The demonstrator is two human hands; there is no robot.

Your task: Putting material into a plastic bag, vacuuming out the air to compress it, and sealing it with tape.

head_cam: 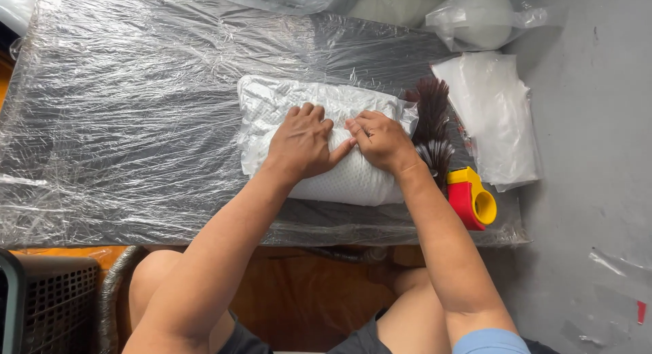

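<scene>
Both hands, left hand (301,142) and right hand (382,141), press side by side with bent fingers on a white pillow in clear plastic (319,137) lying on the film-covered table (122,123), beside a dark feather duster (432,123) and red-yellow tape dispenser (471,198).

Left hand (302,142) and right hand (382,141) side by side, palms down, pressing white bagged pillow (319,109) lying near worktop's (122,123) near edge, right of centre. Worktop wrapped in clear film. Brown feather duster (430,116) touching pillow's right end. Red-yellow tape dispenser (471,198) at near right corner. Stack of plastic bags (492,116) along right edge.
</scene>
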